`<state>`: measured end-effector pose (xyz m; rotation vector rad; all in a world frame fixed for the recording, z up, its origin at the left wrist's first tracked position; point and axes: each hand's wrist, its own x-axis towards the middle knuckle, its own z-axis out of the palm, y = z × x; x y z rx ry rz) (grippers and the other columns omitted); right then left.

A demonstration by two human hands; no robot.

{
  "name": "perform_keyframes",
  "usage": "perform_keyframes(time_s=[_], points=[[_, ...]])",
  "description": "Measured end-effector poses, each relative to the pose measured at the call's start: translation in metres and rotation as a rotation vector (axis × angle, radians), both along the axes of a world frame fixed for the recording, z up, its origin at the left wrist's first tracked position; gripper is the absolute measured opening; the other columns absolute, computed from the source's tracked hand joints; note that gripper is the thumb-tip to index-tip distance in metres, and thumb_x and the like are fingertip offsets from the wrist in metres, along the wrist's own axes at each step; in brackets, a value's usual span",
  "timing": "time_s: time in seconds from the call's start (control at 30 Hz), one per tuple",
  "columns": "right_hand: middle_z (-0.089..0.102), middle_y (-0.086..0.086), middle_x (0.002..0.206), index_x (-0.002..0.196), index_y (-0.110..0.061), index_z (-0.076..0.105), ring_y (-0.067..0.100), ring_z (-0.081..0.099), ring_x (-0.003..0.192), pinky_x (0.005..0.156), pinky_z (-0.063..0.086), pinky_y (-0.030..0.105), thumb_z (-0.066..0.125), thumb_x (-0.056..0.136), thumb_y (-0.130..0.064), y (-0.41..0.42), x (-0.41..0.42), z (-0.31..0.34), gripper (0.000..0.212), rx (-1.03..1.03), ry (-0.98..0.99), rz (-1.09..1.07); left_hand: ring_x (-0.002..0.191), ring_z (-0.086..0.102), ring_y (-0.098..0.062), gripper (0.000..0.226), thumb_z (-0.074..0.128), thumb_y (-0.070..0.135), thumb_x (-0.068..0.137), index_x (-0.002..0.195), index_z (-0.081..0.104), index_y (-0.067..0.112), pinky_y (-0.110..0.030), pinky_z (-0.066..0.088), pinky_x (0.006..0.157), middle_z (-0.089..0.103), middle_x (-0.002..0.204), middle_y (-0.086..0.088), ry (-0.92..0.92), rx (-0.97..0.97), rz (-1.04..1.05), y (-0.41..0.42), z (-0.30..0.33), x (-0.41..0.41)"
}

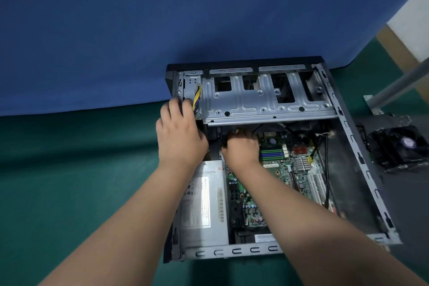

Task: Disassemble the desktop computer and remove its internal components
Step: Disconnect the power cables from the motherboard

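A: What carries it all?
B: A green table, with a blue backdrop beyond both hands. The open case lies flat on it, around both hands.
A: Inside?
B: A steel drive cage lies just beyond the right hand. The silver power supply sits nearer than the left hand, and the motherboard spreads right of the right hand. A black fan rests outside the case, far right.
A: And the grip?
B: The left hand's fingers curl over the case's left wall, beside yellow wires. The right hand's fingers reach under the cage edge; pinching or not, I cannot tell.
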<state>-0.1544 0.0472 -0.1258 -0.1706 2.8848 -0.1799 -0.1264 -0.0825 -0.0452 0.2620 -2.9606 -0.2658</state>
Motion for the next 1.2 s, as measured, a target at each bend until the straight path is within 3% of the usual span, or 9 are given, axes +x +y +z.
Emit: perform_keyframes(time_s=[0.33, 0.43, 0.53, 0.6, 0.7, 0.8, 0.9, 1.0, 1.2], points=[[0.056, 0.014, 0.115, 0.11, -0.008, 0.06, 0.033, 0.043, 0.116, 0.103, 0.028, 0.043, 0.048, 0.089, -0.036, -0.002, -0.001, -0.009, 0.037, -0.144, 0.065, -0.09, 0.117, 0.037, -0.033, 0.054, 0.058, 0.02, 0.074, 0.123, 0.04, 0.01, -0.042, 0.038, 0.09, 0.038, 0.131, -0.013, 0.005, -0.001, -0.004, 0.0, -0.003, -0.001], [0.053, 0.015, 0.127, 0.121, -0.008, 0.057, 0.032, 0.039, 0.124, 0.112, 0.022, 0.042, 0.049, 0.09, -0.034, -0.003, -0.006, 0.002, 0.041, -0.314, 0.181, -0.185, 0.114, 0.037, -0.032, 0.052, 0.059, 0.019, 0.073, 0.121, 0.04, 0.009, -0.041, 0.038, 0.087, 0.038, 0.129, -0.013, 0.009, -0.004, -0.004, -0.001, -0.003, -0.001], [0.045, 0.012, 0.14, 0.136, -0.014, 0.047, 0.031, 0.033, 0.132, 0.116, 0.009, 0.039, 0.049, 0.091, -0.034, -0.002, -0.012, 0.007, 0.049, -0.249, 0.206, -0.203, 0.113, 0.038, -0.032, 0.051, 0.059, 0.018, 0.073, 0.12, 0.041, 0.009, -0.041, 0.039, 0.085, 0.038, 0.128, -0.013, 0.015, -0.007, -0.004, -0.001, -0.003, -0.001], [0.052, 0.013, 0.132, 0.129, -0.011, 0.052, 0.032, 0.041, 0.126, 0.112, 0.018, 0.036, 0.054, 0.088, -0.027, -0.001, -0.015, 0.008, 0.044, -0.245, 0.181, -0.203, 0.113, 0.038, -0.033, 0.052, 0.059, 0.018, 0.073, 0.121, 0.041, 0.008, -0.042, 0.039, 0.085, 0.038, 0.129, -0.013, 0.018, -0.009, -0.007, -0.001, -0.003, -0.001], [0.06, 0.018, 0.111, 0.11, -0.004, 0.06, 0.037, 0.055, 0.102, 0.087, 0.043, 0.035, 0.058, 0.085, -0.018, -0.001, -0.014, 0.01, 0.028, -0.344, 0.099, -0.173, 0.113, 0.038, -0.033, 0.052, 0.06, 0.018, 0.073, 0.121, 0.041, 0.008, -0.042, 0.039, 0.085, 0.038, 0.129, -0.014, 0.028, -0.01, -0.01, -0.001, -0.004, -0.002], [0.057, 0.019, 0.106, 0.108, -0.005, 0.056, 0.037, 0.056, 0.097, 0.075, 0.043, 0.034, 0.058, 0.087, -0.022, 0.001, -0.012, 0.012, 0.027, -0.343, -0.018, -0.109, 0.112, 0.038, -0.033, 0.052, 0.06, 0.018, 0.072, 0.12, 0.041, 0.008, -0.042, 0.039, 0.085, 0.038, 0.128, -0.014, 0.033, -0.009, -0.009, -0.001, -0.004, -0.001], [0.053, 0.014, 0.083, 0.087, -0.008, 0.05, 0.033, 0.056, 0.083, 0.068, 0.039, 0.03, 0.055, 0.085, -0.021, 0.011, -0.012, 0.018, 0.014, -0.314, -0.079, -0.093, 0.113, 0.037, -0.033, 0.054, 0.06, 0.019, 0.072, 0.121, 0.041, 0.008, -0.043, 0.039, 0.086, 0.038, 0.129, -0.014, 0.034, -0.015, -0.012, -0.001, -0.003, -0.002], [0.045, 0.005, 0.061, 0.061, -0.011, 0.039, 0.029, 0.051, 0.07, 0.062, 0.036, 0.03, 0.053, 0.088, -0.025, 0.032, -0.01, 0.029, 0.033, -0.267, -0.166, -0.055, 0.113, 0.037, -0.034, 0.055, 0.061, 0.02, 0.073, 0.122, 0.041, 0.007, -0.044, 0.039, 0.087, 0.038, 0.129, -0.015, 0.032, -0.015, -0.014, 0.0, -0.003, -0.001], [0.058, 0.003, 0.087, 0.096, -0.009, 0.066, 0.022, 0.057, 0.079, 0.068, 0.043, 0.027, 0.056, 0.089, -0.017, 0.1, 0.003, 0.045, 0.015, -0.38, -0.029, -0.054, 0.115, 0.038, -0.037, 0.057, 0.068, 0.024, 0.074, 0.121, 0.043, 0.003, -0.046, 0.037, 0.09, 0.041, 0.128, -0.018, 0.072, 0.053, 0.003, -0.001, 0.001, 0.001]])
